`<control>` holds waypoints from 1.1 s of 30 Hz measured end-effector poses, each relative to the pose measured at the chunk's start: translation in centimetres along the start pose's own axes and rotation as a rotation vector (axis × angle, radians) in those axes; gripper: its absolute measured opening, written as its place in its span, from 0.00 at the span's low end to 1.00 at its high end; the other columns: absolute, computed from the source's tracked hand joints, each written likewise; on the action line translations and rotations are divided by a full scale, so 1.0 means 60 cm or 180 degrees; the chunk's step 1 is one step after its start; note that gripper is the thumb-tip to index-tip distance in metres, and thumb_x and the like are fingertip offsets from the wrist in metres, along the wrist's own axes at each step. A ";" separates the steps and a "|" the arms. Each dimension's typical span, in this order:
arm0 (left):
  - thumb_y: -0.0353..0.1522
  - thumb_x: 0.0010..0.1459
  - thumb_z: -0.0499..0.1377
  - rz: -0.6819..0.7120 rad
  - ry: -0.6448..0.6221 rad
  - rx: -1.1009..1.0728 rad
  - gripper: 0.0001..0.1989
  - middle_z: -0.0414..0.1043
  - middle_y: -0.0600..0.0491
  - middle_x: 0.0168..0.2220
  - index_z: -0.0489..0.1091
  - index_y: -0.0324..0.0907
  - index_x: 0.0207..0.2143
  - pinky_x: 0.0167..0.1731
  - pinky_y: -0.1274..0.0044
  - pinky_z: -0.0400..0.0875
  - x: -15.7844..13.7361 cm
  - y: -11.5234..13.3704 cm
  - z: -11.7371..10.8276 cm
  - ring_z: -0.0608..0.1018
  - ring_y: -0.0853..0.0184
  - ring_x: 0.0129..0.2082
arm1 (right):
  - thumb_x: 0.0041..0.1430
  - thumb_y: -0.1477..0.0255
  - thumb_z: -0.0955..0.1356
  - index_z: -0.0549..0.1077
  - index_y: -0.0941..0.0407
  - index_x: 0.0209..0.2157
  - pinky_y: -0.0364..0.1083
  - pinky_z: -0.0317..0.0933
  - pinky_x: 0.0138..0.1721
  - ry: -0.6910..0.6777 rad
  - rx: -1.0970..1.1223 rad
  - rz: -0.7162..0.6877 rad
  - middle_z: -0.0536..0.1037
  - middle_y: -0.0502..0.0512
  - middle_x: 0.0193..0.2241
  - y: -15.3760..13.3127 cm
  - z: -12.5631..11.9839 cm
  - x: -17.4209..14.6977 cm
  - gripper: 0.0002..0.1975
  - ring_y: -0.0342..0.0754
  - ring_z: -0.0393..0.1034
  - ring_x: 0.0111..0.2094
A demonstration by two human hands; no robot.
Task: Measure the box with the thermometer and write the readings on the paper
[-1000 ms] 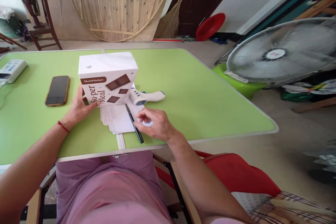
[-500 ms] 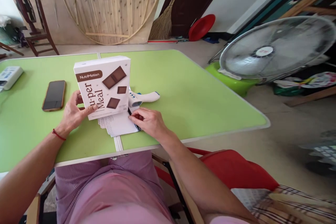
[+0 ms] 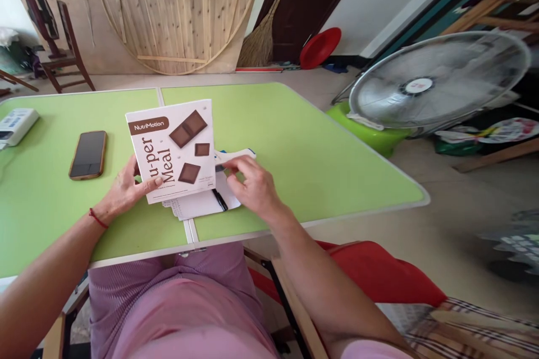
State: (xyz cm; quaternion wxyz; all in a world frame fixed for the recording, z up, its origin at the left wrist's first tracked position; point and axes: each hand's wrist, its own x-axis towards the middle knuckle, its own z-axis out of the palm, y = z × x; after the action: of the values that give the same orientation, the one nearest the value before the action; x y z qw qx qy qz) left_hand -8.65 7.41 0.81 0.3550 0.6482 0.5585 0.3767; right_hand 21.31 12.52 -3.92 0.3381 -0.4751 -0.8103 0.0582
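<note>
My left hand (image 3: 126, 186) is closed on the lower left side of a white NutriMotion box (image 3: 185, 146), with the thumb across its front. The box stands tilted above a white notepad (image 3: 197, 206), whose stepped left edges carry small writing. A black pen (image 3: 219, 200) lies on the notepad. My right hand (image 3: 255, 188) is just right of the box, thumb and index finger apart, the index finger at a white handheld device (image 3: 238, 155) with a handle. The box and my fingers hide much of this device, and I cannot tell its kind.
On the green table (image 3: 320, 162), a phone (image 3: 88, 155) lies left of the box. A white power strip (image 3: 17, 126) sits at the far left. Beyond the table's right edge stands a large fan (image 3: 438, 81) by a green tub (image 3: 366, 133). A red chair (image 3: 374, 269) is at my right.
My right hand has moved up and right from the notepad's edge to the white device, uncovering the pen. The box has turned, hiding its top face, and shifted slightly right and down.
</note>
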 end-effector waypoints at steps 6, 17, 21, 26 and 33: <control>0.56 0.53 0.63 0.0115 -0.0040 0.0165 0.37 0.75 0.42 0.55 0.66 0.41 0.55 0.51 0.59 0.75 -0.001 0.004 -0.003 0.77 0.48 0.53 | 0.55 0.83 0.62 0.69 0.60 0.61 0.65 0.61 0.58 -0.0964 -0.0873 -0.0114 0.74 0.69 0.57 0.036 -0.006 0.054 0.30 0.64 0.68 0.58; 0.57 0.54 0.62 0.0088 -0.0101 0.0252 0.37 0.76 0.44 0.54 0.67 0.42 0.57 0.51 0.61 0.75 0.001 0.004 -0.002 0.77 0.49 0.53 | 0.52 0.65 0.71 0.72 0.55 0.42 0.48 0.70 0.28 0.0579 0.1871 0.0801 0.78 0.56 0.33 -0.078 -0.062 -0.022 0.15 0.50 0.72 0.31; 0.57 0.55 0.63 0.0156 -0.0055 0.0217 0.35 0.77 0.45 0.53 0.69 0.43 0.56 0.51 0.61 0.76 0.002 -0.004 -0.002 0.78 0.49 0.52 | 0.55 0.64 0.70 0.71 0.55 0.30 0.47 0.65 0.26 -0.0191 0.3098 0.1023 0.71 0.53 0.24 -0.165 -0.062 -0.071 0.09 0.47 0.66 0.27; 0.56 0.55 0.63 0.0206 -0.0061 0.0164 0.33 0.78 0.45 0.50 0.71 0.43 0.53 0.49 0.61 0.77 0.004 -0.008 -0.003 0.79 0.50 0.49 | 0.51 0.63 0.71 0.71 0.56 0.28 0.45 0.60 0.26 -0.0676 0.3405 0.1854 0.70 0.50 0.22 -0.183 -0.008 -0.079 0.11 0.43 0.62 0.24; 0.56 0.53 0.65 0.0148 -0.0136 0.0051 0.33 0.78 0.44 0.51 0.71 0.41 0.51 0.52 0.59 0.75 0.009 0.008 -0.005 0.79 0.49 0.51 | 0.49 0.60 0.73 0.69 0.56 0.31 0.45 0.62 0.30 -0.0708 0.3629 0.1828 0.69 0.48 0.25 -0.177 0.003 -0.065 0.16 0.41 0.63 0.26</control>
State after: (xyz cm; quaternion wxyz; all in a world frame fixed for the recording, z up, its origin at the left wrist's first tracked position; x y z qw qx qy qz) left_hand -8.64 7.89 1.41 0.3527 0.6717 0.5386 0.3665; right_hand 14.68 3.65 -1.59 0.4224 -0.4100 -0.5232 0.6162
